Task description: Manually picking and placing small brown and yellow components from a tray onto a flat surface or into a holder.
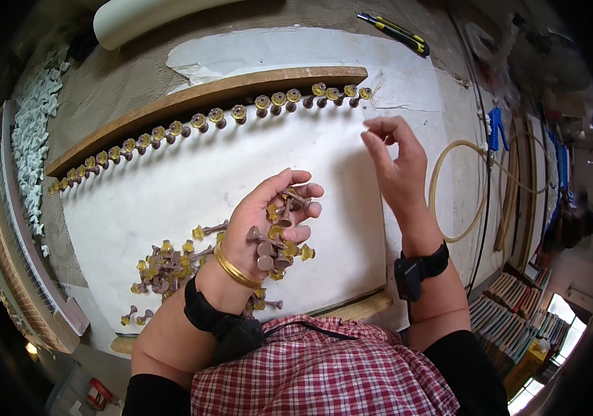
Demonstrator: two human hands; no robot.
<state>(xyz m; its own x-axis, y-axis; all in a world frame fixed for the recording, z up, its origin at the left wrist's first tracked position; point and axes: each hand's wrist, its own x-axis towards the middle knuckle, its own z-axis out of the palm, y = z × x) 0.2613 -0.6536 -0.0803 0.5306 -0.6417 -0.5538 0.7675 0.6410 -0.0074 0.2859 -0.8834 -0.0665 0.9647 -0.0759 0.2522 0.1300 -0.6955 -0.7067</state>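
My left hand (276,215) is palm up over the white board (310,270), its fingers curled round a handful of small brown pegs (265,249) with yellow flower-shaped ends. My right hand (397,156) hovers above the board's right side, near the end of a long row of the same pegs (238,114). Its thumb and forefinger are slightly apart, and I see nothing between them. The row stands along a wooden strip (199,96) at the board's far edge. A loose heap of pegs (165,270) lies left of my left wrist, partly hidden by my forearm.
A yellow-and-black utility knife (397,35) lies at the far right, a white roll (144,21) at the far left. Pale scraps (33,132) pile up on the left beside a framed panel (26,229). A tan hose (442,208) and a blue air gun (497,130) are on the right.
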